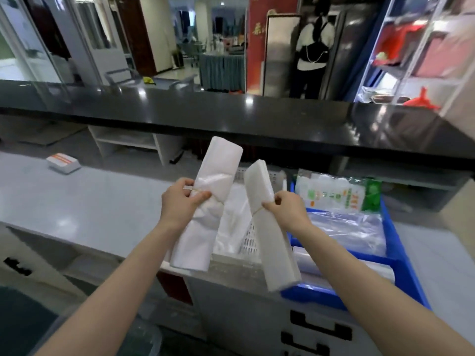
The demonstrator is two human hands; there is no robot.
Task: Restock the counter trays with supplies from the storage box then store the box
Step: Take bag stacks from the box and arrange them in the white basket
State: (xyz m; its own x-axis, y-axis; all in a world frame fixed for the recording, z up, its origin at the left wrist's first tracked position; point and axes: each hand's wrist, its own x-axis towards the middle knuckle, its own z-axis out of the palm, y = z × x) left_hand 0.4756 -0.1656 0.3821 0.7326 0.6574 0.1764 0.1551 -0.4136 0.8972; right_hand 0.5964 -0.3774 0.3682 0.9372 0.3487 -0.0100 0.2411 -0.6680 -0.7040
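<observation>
Holding two packs at once over the tray, as we note it. The left hand (183,201) grips a flat bundle of white plastic bags (200,240), its fingers (201,196) curled round the bundle at the thin rubber band. The right hand (285,210) pinches a second banded bundle of white bags (272,253), its fingers (268,205) closed on the bundle's edge at the band. Both bundles hang in the air above the white perforated plastic tray (249,244). The tray sits on the grey worktop (90,201), just beside the blue plastic storage box (397,255).

Risks, as we judge them:
- The film is slick and each bundle is held at one narrow spot, so a loose pinch could let a bundle slide out.
- A pull on a band could snap it or roll it off, and the bags would fan open.
- The right bundle's low end hangs over the near left corner of the blue box and could catch the rim on the way down.

Axes: each bundle is long and narrow. The left one runs from its low near end up and away, its top leaning right. The right one mirrors it, its top leaning left. The tops are near each other and the low ends well apart. We cannot tell whether the tops touch.
</observation>
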